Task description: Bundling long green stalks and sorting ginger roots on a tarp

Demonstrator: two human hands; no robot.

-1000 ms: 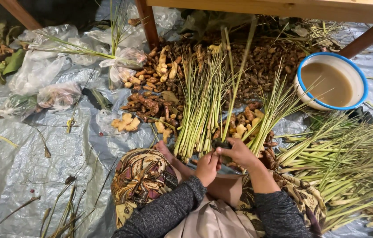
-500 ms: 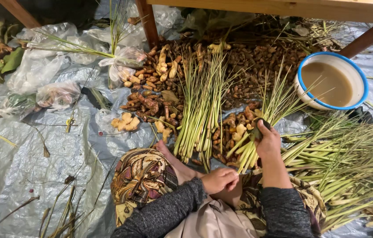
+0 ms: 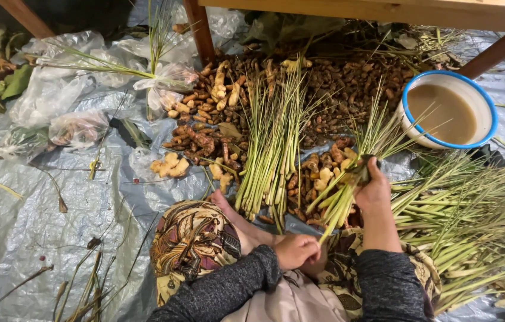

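Between the two hands runs a small bundle of pale green lemongrass stalks (image 3: 340, 200): the right hand (image 3: 375, 189) is clamped around its middle, the left hand (image 3: 296, 250) closed in a fist at the cut ends, near the lap. Keeping the butts level and the grip firm should make a tidy bunch. Left of the hands lies a larger lemongrass sheaf (image 3: 270, 155); beyond the right hand stands a blue-rimmed white bowl (image 3: 410, 128). Half a second ago the left hand sat lower, clear of the stalks.
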